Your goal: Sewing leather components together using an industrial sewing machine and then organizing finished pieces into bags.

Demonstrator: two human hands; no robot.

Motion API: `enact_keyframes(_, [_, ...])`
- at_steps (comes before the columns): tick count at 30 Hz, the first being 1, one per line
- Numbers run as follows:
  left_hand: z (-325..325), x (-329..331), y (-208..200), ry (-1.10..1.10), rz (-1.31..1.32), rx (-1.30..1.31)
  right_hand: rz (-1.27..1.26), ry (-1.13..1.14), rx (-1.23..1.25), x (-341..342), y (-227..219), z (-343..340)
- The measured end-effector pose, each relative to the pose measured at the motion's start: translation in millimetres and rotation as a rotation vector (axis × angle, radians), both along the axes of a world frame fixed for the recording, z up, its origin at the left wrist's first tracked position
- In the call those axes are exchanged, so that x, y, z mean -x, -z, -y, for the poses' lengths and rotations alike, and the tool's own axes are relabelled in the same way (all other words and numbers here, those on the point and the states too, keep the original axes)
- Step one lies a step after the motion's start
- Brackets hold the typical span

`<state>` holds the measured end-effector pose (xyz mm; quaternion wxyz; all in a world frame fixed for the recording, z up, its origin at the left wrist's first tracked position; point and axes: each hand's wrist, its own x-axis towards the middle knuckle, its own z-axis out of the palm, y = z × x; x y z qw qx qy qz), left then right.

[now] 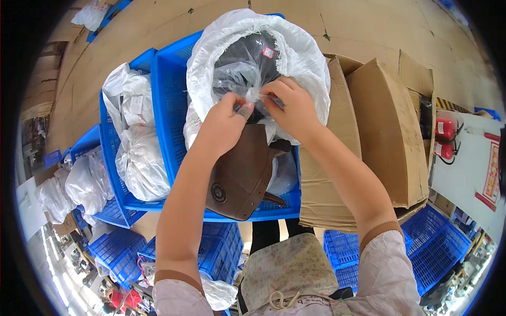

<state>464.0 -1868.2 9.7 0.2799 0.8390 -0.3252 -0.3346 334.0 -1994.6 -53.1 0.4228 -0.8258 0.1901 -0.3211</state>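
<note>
Both hands meet at the gathered neck of a clear plastic bag (226,79), which sits inside a white woven sack (311,63) with its rim rolled outward. My left hand (226,118) pinches the twisted plastic from the left, thumb and fingers closed. From the right, my right hand (292,108) pinches the same knot-like neck. Dark contents show through the clear film, and a small red-and-white label is on it. Just below my hands, a brown leather-like piece (240,174) with a round dark emblem hangs over the front of a blue crate (171,105).
Left of me stand more blue crates (108,131) with white plastic bags (139,163). Open cardboard boxes (387,126) are close on the right, with red fire extinguishers (444,139) beyond. Other blue crates (437,242) stand behind my right arm. A floral apron (290,266) covers my front.
</note>
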Motion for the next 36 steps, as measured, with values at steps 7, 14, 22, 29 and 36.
enact_keyframes(7, [1, -1, 4, -0.134, -0.071, 0.022, 0.015, -0.088, 0.005, 1, -2, -3])
enact_keyframes(14, [5, -8, 6, -0.065, -0.094, 0.109, -0.043, -0.2, 0.091, -3, -10, 0])
enact_keyframes(22, [-16, -27, 14, -0.142, -0.663, 0.188, -0.135, -0.317, 0.143, -7, -16, 10])
enact_keyframes(29, [-26, -24, 30, -0.134, -0.777, 0.315, -0.14, -0.278, 0.137, -9, -12, 5])
enact_keyframes(36, [-46, -20, 17, -0.135, -0.641, 0.295, -0.187, -0.147, -0.026, -8, -22, 12])
